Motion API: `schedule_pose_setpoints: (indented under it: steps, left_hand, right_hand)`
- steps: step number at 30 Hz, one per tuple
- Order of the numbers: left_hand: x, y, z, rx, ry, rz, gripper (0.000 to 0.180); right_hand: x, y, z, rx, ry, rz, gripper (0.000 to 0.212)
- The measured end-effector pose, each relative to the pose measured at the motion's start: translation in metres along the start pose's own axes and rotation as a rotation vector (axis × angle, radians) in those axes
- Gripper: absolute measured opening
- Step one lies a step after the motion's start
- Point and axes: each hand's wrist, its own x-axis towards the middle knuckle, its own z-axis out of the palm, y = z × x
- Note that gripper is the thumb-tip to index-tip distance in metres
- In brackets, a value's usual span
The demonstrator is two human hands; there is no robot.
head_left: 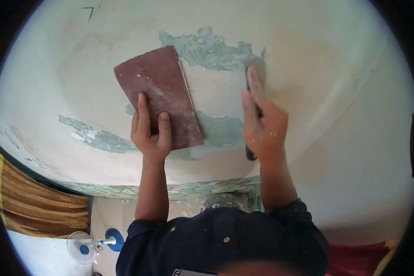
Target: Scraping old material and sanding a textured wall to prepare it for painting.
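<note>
My left hand (152, 133) grips a stiff reddish-brown rectangular sheet (170, 87) by its lower part, thumb and index finger lying on its face. Pale specks dot the sheet, and its upper edge is ragged. In my right hand (269, 126) is a putty knife (257, 66), its dark handle end poking out below the palm. Fingers stretch along the blade, which is at the wall (216, 85) by the right end of a grey-green bare patch (211, 50); whether it touches is unclear. Another bare patch (223, 131) shows between my hands.
A further peeled patch (101, 138) lies to the left on the wall. Below runs a green mosaic-patterned band (207, 187). At lower left are a brown curtain (46, 195) and a white and blue fan (83, 249). Red cloth (354, 261) shows at lower right.
</note>
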Motion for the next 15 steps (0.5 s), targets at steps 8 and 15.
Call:
schedule_pose_setpoints:
  steps: [8,15]
  left_hand:
    - [-0.002,-0.001,0.004,0.024,0.027,0.025,0.058]
    - [-0.001,0.007,0.002,0.015,0.030,0.001,0.058]
  right_hand:
    - [-0.020,0.024,0.000,0.040,0.008,-0.077,0.038]
    - [0.007,0.012,-0.008,0.083,0.037,-0.082,0.040]
